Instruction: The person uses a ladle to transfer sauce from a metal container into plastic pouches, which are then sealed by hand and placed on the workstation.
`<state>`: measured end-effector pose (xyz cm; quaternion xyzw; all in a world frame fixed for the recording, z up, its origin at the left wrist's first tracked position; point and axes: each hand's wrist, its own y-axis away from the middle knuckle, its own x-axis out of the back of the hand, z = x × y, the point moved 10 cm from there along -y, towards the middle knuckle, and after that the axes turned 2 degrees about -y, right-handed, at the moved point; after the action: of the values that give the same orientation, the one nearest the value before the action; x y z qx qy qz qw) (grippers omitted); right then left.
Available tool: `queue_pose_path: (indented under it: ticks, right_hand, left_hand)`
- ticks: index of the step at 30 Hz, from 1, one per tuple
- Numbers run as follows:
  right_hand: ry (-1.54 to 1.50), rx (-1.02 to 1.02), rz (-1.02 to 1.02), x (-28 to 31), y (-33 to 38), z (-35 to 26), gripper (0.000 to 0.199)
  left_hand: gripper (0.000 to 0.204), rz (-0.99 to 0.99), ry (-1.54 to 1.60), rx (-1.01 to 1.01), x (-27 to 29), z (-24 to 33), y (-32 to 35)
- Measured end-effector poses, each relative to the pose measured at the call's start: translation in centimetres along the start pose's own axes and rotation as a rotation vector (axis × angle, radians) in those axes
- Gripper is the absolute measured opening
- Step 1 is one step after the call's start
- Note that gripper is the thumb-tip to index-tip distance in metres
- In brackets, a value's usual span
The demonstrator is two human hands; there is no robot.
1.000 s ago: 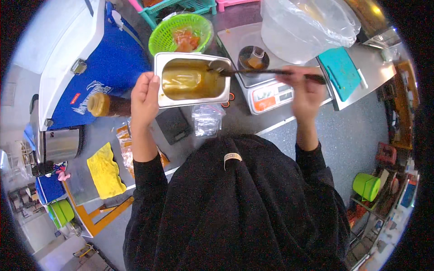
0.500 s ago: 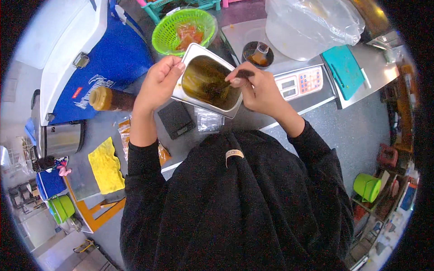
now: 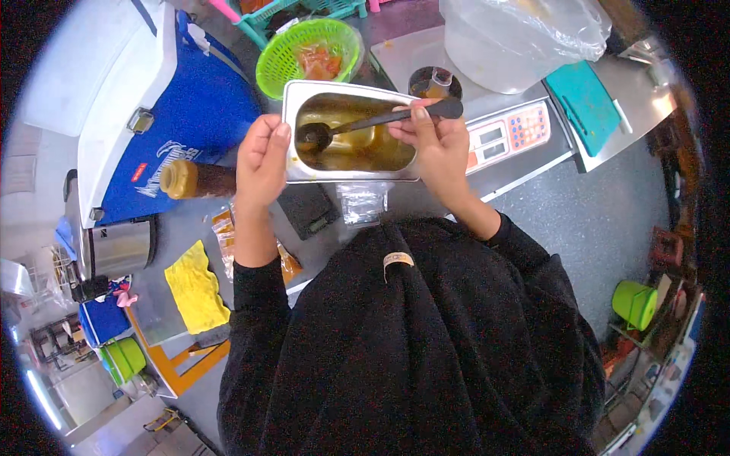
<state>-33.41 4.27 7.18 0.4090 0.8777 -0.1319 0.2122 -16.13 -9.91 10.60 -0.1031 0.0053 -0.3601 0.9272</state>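
Observation:
A rectangular steel food pan [image 3: 352, 178] is held up over the counter, with a thin layer of brownish-yellow liquid on its bottom. My left hand [image 3: 261, 161] is closed on the pan's left rim, thumb on top. Between the fingers of my right hand [image 3: 439, 144] is the handle of a black spoon [image 3: 370, 121], which lies slantwise across the pan. The spoon's bowl is inside, near the left end. My right hand is also at the pan's right end; whether it bears on the rim is partly hidden.
Beyond the pan stand a green basket [image 3: 270, 67] with bagged orange food, a dark bowl [image 3: 423, 85] and a large clear plastic bag [image 3: 498, 45]. To the right are a scale [image 3: 508, 135] and teal board [image 3: 582, 106]. A jar [image 3: 194, 179], blue cooler [image 3: 201, 99] and yellow cloth [image 3: 196, 289] lie left.
The pan has turned from a slant to nearly level across my view. The spoon's bowl has swung to the pan's left end, and its long handle now shows.

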Motion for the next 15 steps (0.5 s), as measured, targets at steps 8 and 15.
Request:
queue_pose_path:
  ticks: [8, 15]
  right_hand:
    - [-0.206, -0.323, 0.095, 2.6, -0.9, 3.0, 0.014]
    - [0.26, 0.086, -0.202, 2.5, -3.2, -1.5, 0.013]
  left_hand:
    - [0.011, 0.046, -0.119, -0.055, 0.5, -0.6, 0.4]
    - [0.011, -0.043, -0.211, 0.015, -0.2, 0.4, -0.2]
